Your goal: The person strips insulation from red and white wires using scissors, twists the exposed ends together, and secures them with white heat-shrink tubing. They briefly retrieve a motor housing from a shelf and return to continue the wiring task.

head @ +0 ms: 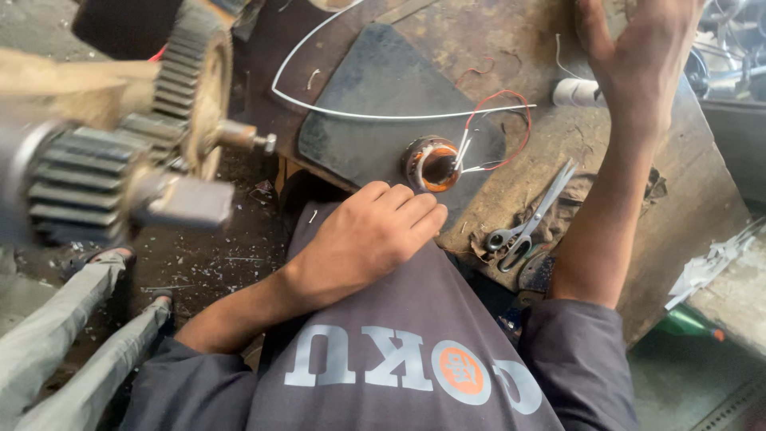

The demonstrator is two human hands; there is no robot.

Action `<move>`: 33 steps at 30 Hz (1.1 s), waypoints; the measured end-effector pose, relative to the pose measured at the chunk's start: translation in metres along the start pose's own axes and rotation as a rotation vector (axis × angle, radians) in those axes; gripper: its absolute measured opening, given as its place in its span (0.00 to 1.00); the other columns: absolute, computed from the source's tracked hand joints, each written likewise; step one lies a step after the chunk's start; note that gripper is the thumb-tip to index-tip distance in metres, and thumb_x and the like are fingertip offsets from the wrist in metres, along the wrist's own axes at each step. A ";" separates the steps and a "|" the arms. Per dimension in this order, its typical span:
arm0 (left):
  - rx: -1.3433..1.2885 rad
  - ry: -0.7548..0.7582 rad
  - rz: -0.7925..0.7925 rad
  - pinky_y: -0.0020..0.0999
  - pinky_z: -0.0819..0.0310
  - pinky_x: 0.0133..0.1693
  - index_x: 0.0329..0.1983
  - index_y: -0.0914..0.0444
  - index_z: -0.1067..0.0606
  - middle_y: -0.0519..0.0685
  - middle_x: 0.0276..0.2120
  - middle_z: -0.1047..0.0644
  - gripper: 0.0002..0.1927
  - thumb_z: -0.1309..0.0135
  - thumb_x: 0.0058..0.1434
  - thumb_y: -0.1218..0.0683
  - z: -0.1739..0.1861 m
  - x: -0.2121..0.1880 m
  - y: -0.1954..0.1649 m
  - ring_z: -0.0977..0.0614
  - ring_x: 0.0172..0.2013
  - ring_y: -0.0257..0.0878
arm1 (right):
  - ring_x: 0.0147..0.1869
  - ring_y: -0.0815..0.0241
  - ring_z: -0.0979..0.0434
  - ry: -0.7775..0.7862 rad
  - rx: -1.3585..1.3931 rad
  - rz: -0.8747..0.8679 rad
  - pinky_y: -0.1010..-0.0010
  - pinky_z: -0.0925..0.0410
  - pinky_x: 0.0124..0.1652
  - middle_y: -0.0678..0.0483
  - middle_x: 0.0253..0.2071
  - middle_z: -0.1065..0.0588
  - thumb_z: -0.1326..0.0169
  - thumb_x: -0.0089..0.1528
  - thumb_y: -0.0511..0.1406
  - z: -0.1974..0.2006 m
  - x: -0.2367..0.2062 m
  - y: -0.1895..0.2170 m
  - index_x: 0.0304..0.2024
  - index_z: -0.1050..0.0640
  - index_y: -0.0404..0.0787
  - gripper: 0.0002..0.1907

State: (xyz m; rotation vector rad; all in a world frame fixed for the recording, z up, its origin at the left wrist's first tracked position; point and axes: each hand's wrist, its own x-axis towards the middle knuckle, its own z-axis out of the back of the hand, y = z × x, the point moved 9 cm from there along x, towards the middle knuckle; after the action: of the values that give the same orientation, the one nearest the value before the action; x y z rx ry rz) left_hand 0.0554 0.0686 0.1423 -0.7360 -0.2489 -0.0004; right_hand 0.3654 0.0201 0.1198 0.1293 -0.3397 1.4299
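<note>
Workbench (686, 207); mat (375, 96); scissors (528, 223)
</note>
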 end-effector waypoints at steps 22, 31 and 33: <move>-0.024 -0.564 0.759 0.47 0.28 0.56 0.59 0.65 0.25 0.58 0.53 0.23 0.19 0.49 0.70 0.50 0.130 -0.154 0.211 0.21 0.53 0.53 | 0.67 0.48 0.29 -0.265 0.681 -0.491 0.54 0.29 0.65 0.44 0.65 0.35 0.20 0.55 0.37 -0.053 0.085 0.172 0.70 0.45 0.42 0.54; -0.020 -0.360 0.617 0.58 0.37 0.66 0.80 0.61 0.59 0.70 0.72 0.39 0.55 0.34 0.63 0.47 0.105 -0.093 0.292 0.35 0.70 0.68 | 0.70 0.54 0.28 -0.164 0.924 -0.297 0.63 0.26 0.63 0.45 0.66 0.36 0.24 0.64 0.30 -0.008 0.146 0.146 0.71 0.50 0.42 0.50; -0.316 -0.248 0.744 0.58 0.38 0.64 0.78 0.61 0.61 0.66 0.70 0.36 0.60 0.29 0.58 0.46 0.084 -0.088 0.312 0.33 0.68 0.64 | 0.67 0.52 0.25 -0.142 0.820 -0.292 0.61 0.25 0.60 0.44 0.63 0.32 0.21 0.63 0.36 -0.030 0.180 0.153 0.69 0.44 0.39 0.47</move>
State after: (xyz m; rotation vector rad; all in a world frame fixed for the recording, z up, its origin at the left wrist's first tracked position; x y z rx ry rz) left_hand -0.0214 0.3483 -0.0252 -1.1106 -0.2002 0.7766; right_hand 0.2379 0.2212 0.1288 0.9122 0.1680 1.1957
